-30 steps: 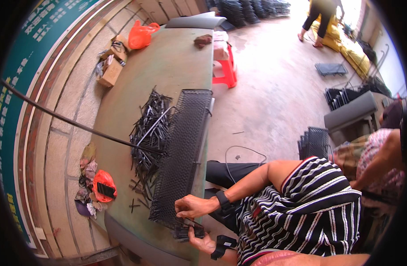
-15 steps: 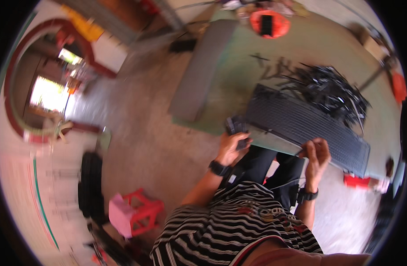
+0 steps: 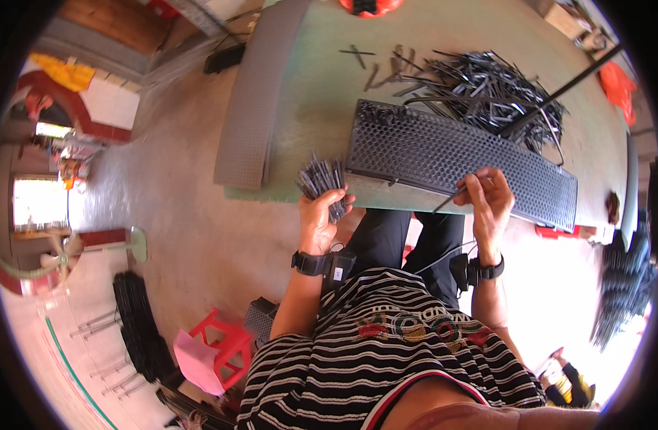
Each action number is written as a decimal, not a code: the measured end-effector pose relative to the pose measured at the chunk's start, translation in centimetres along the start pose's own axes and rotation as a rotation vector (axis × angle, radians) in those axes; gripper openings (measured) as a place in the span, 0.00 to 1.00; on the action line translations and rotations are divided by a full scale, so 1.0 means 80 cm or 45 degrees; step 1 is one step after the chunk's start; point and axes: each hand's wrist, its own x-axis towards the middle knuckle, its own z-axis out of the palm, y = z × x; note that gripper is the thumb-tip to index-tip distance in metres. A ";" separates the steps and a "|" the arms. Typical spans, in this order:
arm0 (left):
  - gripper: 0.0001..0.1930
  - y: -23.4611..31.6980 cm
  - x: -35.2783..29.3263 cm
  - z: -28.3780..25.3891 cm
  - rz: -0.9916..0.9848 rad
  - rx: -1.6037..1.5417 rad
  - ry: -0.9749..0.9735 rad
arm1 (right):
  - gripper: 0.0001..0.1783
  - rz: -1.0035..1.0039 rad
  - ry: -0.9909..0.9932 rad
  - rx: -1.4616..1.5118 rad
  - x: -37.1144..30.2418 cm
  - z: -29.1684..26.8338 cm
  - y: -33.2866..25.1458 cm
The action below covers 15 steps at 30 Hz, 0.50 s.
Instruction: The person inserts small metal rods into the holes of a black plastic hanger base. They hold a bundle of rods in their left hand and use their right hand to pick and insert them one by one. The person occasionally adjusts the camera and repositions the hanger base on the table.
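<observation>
A bundle of thin black strips (image 3: 320,178) stands upright in my left hand (image 3: 319,221), its fingers closed round the lower ends. My right hand (image 3: 492,204) pinches a single dark strip (image 3: 447,201) that points toward my left hand. The strip is above the table's near edge, in front of a long black perforated panel (image 3: 461,152). At the panel's left end, small black pieces (image 3: 382,115) sit in or on the holes. Behind the panel lies a loose pile of black strips (image 3: 519,93), with several stray strips (image 3: 397,66) to its left.
The green table (image 3: 311,115) has a long grey perforated sheet (image 3: 253,107) along its left side. A dark rod (image 3: 558,93) slants over the pile. An orange-red bag (image 3: 617,89) is at far right. A red stool (image 3: 228,344) stands low left; a person (image 3: 569,383) appears low right.
The view has shifted, so the table lies farther left and higher, and it is sharper. The strip in my right hand now shows plainly, in front of the panel's near edge. My left hand keeps its bundle.
</observation>
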 end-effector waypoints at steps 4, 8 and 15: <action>0.07 -0.003 0.008 0.004 -0.009 0.012 -0.050 | 0.06 -0.040 -0.011 -0.149 0.017 0.021 -0.003; 0.05 -0.002 0.014 0.009 -0.016 -0.003 -0.077 | 0.07 -0.093 -0.012 -0.128 0.034 0.057 -0.004; 0.06 0.006 0.018 0.011 -0.011 -0.047 -0.112 | 0.07 -0.444 -0.071 -0.430 0.062 0.126 0.020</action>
